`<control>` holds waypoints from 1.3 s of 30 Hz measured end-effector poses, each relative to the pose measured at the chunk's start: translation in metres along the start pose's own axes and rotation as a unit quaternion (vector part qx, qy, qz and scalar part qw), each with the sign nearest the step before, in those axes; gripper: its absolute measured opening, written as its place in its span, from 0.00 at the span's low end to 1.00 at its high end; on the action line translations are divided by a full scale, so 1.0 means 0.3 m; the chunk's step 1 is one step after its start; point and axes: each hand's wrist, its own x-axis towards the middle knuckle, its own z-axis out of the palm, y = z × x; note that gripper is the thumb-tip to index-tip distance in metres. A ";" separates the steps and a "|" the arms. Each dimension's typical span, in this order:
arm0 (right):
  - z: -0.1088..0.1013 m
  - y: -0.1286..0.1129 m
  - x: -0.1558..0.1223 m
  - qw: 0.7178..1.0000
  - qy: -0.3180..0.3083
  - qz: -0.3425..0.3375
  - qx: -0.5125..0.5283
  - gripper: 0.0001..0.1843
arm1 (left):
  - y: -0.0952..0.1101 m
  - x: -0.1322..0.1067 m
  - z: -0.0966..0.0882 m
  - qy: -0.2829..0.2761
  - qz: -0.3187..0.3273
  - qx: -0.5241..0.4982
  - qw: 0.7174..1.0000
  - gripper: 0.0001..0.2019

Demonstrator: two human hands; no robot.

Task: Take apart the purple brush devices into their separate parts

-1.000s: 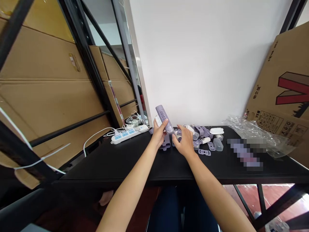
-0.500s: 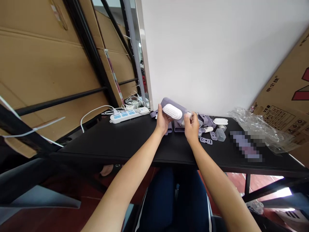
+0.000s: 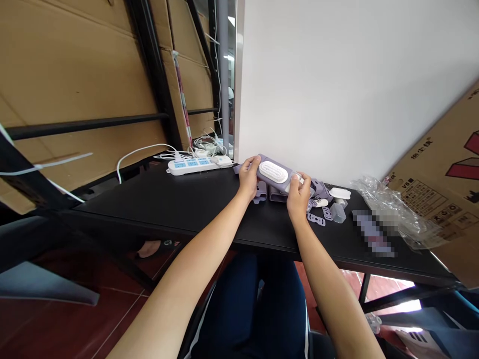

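While left hand (image 3: 249,177) and right hand (image 3: 298,197) clamp opposite ends of lilac plastic casing (image 3: 280,185), white ribbed oval pad (image 3: 273,172) facing up, casing held over black worktop (image 3: 179,199), beside loose lilac parts (image 3: 316,219); white power strip (image 3: 194,166) further left.

Apparently matt, smooth plastic casing (image 3: 277,185)

On the cardboard box (image 3: 441,149) to my right, three printed Chinese characters (image 3: 410,156) read something like 怕尘侠. Below them stands "V6" (image 3: 404,183), beside a printed panel (image 3: 422,198) too small to read. A red angular logo (image 3: 467,164) runs off the right edge. The lilac device (image 3: 264,162) I'm holding shows no legible marking.
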 end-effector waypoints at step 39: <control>0.080 -0.045 -0.048 0.998 0.039 -0.041 -0.018 0.24 | 0.045 0.124 -0.052 -0.092 0.026 0.019 0.995 0.23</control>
